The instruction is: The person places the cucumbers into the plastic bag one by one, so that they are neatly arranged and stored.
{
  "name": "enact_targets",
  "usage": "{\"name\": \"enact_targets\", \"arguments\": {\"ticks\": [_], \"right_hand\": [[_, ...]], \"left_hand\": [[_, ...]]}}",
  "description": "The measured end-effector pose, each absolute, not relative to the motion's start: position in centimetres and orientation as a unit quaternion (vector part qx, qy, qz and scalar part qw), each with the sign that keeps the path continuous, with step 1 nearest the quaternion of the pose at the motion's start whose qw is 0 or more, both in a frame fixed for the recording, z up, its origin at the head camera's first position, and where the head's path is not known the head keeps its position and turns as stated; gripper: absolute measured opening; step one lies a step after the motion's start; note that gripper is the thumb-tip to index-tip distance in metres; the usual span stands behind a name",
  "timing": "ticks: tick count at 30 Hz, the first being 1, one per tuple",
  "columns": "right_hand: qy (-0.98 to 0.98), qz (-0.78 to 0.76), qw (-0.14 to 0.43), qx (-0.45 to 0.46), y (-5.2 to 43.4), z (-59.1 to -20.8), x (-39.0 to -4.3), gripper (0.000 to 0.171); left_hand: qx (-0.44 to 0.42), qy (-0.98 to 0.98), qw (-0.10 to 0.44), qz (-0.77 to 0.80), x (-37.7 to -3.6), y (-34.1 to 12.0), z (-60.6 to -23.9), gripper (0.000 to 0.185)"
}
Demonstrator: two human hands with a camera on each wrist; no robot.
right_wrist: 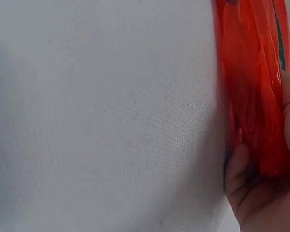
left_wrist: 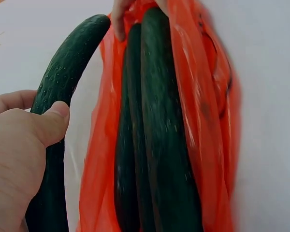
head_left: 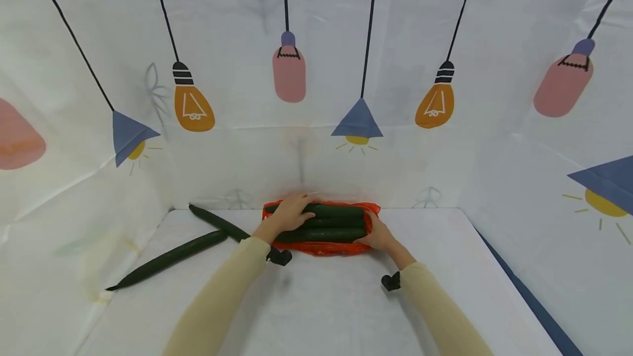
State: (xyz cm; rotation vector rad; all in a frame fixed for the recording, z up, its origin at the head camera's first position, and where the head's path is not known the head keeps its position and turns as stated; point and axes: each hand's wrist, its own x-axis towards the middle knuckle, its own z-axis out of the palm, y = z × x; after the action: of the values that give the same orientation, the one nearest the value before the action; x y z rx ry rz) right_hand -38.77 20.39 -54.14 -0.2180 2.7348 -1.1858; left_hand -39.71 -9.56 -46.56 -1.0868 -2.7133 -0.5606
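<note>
A red plastic bag (head_left: 323,249) lies at the back of the white table (head_left: 316,301) with two dark green cucumbers (left_wrist: 159,145) inside it. My left hand (head_left: 292,212) grips a third cucumber (left_wrist: 63,92) along the bag's far edge, thumb (left_wrist: 50,123) over its top. That cucumber (head_left: 341,211) lies parallel to the two in the bag. My right hand (head_left: 377,234) holds the bag's right end. In the right wrist view the bunched bag (right_wrist: 251,96) is pinched in the right hand (right_wrist: 261,193).
Two loose cucumbers lie on the table's left, one (head_left: 220,223) near the back corner and a longer one (head_left: 168,259) angled toward the left wall. White printed fabric walls close in the back and both sides.
</note>
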Motion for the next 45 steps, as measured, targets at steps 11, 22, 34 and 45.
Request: {"name": "enact_targets", "arguments": {"ticks": [11,22,34,45], "right_hand": [[0.915,-0.391,0.057,-0.077,20.4,-54.2,-38.7,0.099],[0.915,-0.394,0.024,-0.082,19.9,-54.9,-38.6,0.100],[0.907,-0.411,0.030,-0.088,20.1,-55.1,-39.0,0.109],[0.914,-0.396,0.025,-0.088,19.9,-54.7,-38.4,0.105]], "left_hand": [[-0.342,-0.911,0.077,-0.215,-41.1,-6.5,-48.9,0.040],[-0.312,-0.923,0.028,-0.224,-40.5,-7.3,-49.3,0.041],[-0.293,-0.931,-0.005,-0.217,-40.1,-7.8,-49.5,0.038],[-0.316,-0.924,0.002,-0.217,-41.9,-7.9,-49.7,0.034]]}}
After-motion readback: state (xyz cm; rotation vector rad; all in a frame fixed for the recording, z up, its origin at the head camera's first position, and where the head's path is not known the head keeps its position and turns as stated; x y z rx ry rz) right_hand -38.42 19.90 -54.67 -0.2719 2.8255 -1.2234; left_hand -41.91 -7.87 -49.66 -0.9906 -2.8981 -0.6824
